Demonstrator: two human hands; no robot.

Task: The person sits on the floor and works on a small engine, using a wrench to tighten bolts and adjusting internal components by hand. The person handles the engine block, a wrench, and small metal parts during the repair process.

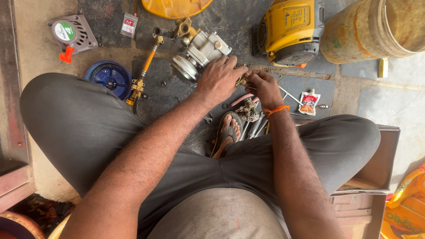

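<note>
**Head view: two hands pinch a small brass part beside the pump body**

Head camera looks down past crossed legs to a stained concrete floor. Far left lies a grey recoil starter cover [73, 33] with a red handle, then a blue round cap [110, 77], then an orange hose with brass fittings [144, 71] running down toward it. Next comes the silver pump body [199, 53], lying on its side on the floor.

The left hand [219, 79] rests against the near end of that pump body, its fingers curled and pressed together around a small brass fitting [241, 81]. The right hand [264, 86], with an orange thread at the wrist, meets it from the other side, fingertips pinching the same piece. Below them a tuft of fibre [249, 110] and some tools lie by a sandalled foot [229, 130]. Further right sit a red-and-white sachet [309, 102], a yellow engine unit [290, 28] and a worn bucket [376, 28].

The step in hand looks like working the small fitting between both sets of fingers, whether turning or seating it cannot be told. A next move would call for a steady grip from the left hand and fine twisting control from the right.
</note>
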